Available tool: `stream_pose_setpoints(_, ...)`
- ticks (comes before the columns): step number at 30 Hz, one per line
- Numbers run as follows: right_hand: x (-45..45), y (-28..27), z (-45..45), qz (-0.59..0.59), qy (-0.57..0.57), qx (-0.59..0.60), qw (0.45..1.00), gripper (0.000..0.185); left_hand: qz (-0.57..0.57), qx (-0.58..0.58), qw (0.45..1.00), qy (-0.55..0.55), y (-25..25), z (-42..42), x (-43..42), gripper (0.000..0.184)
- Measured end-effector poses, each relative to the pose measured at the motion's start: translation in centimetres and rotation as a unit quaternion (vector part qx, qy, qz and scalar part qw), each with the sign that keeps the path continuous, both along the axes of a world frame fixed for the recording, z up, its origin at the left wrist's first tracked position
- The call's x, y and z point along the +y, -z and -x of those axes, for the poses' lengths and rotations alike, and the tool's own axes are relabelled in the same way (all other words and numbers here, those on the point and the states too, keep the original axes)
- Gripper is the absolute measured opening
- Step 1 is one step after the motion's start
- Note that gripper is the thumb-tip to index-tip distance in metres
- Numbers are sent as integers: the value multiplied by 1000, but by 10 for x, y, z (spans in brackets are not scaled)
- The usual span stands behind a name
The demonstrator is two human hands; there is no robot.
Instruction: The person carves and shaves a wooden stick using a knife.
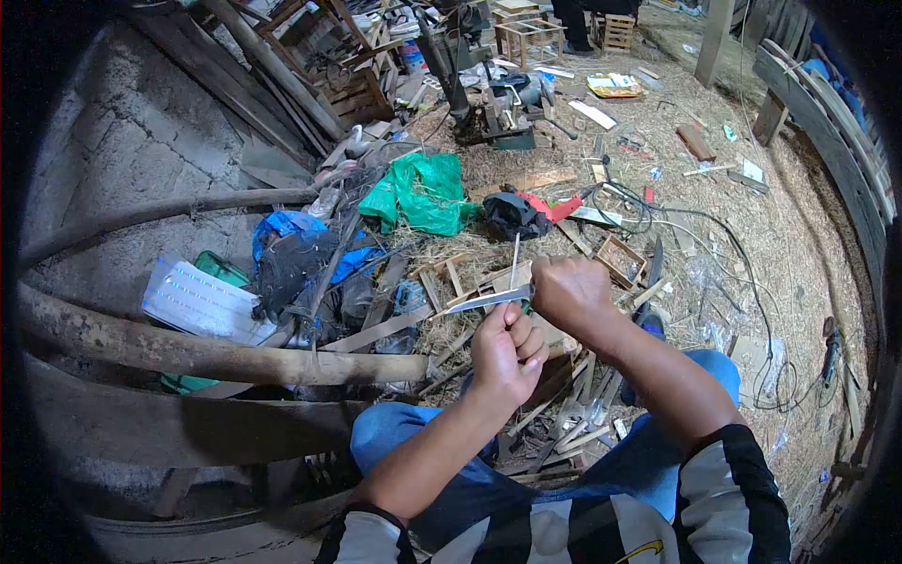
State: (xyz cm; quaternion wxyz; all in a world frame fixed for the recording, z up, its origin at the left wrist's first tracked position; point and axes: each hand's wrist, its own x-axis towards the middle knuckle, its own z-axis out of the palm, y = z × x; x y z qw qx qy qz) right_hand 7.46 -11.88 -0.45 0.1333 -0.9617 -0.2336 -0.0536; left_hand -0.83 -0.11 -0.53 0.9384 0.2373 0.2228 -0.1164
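Observation:
My right hand (pixel 571 293) is closed in a fist around the handle of a knife, and the handle itself is hidden by the fingers. The knife blade (pixel 484 300) points left and lies across a thin wooden stick (pixel 515 258), just above my left thumb. My left hand (pixel 507 355) is closed on the lower part of this stick, which stands up nearly vertical from the fingers. Both hands are held above my knees. Below them, wood offcuts and slivers (pixel 573 437) are scattered between my legs.
A long pole (pixel 225 352) and boards run along the left beside a wall. Ahead lie a green plastic bag (pixel 418 193), a black bag (pixel 515 214) and a small wooden box (pixel 620 260). Cables (pixel 733 235) cross the shaving-strewn floor at right. Someone's dark-clad legs (pixel 575 23) show far back.

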Motion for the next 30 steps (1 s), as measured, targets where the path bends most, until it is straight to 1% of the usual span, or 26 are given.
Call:
stream_pose_setpoints(2,1,0,-3,22,9,33,999,17,20,11,1000,-3,6,-2,3,33)
stream_pose_setpoints(4,-7,17,-20,8,39,0,999,17,41,23,999,-5,5,2,2,33)
stream_pose_setpoints(5,-20,19,-35,-5,106,22,994,16,15,36,999,-8,-1,11,-2,34)
stream_pose_setpoints(6,-38,6,-55,9,170,63,983,17,-12,47,999,-10,-3,19,-4,34)
stream_pose_setpoints(7,-57,0,-68,0,190,42,981,18,20,25,999,20,4,28,-1,35)
stream_pose_setpoints(9,-66,-12,-71,-11,201,54,978,17,26,36,999,18,13,27,6,35)
stream_pose_setpoints(11,-56,-17,-59,19,184,95,978,17,-6,5,1000,-12,16,20,14,35)
stream_pose_setpoints(12,-49,-18,-43,-3,133,73,988,17,-37,-35,999,-21,22,19,17,33)
stream_pose_setpoints(13,-40,-14,-34,10,94,87,992,17,-35,-32,999,-21,22,18,16,33)
stream_pose_setpoints(14,-33,-12,-21,-5,43,78,996,16,-107,-52,993,-23,19,17,14,32)
stream_pose_setpoints(15,-26,-5,-8,-51,18,31,998,10,-179,-73,981,-26,15,17,12,31)
stream_pose_setpoints(16,-18,-8,0,-32,-6,46,998,10,-202,-64,977,-37,10,17,8,28)
stream_pose_setpoints(17,-14,-6,8,-55,-26,27,998,10,-203,-65,976,-38,7,16,4,28)
stream_pose_setpoints(19,-9,-15,18,-32,-60,49,996,14,-243,-53,968,-43,5,17,-3,26)
stream_pose_setpoints(22,-9,-11,22,-38,-72,27,996,16,-270,-45,961,-41,3,19,-9,25)
stream_pose_setpoints(25,-9,-7,24,-42,-62,34,997,22,-278,-44,959,-40,2,19,-15,25)
stream_pose_setpoints(30,-10,-3,23,-35,-56,54,996,25,-277,-52,958,-54,7,18,-17,26)
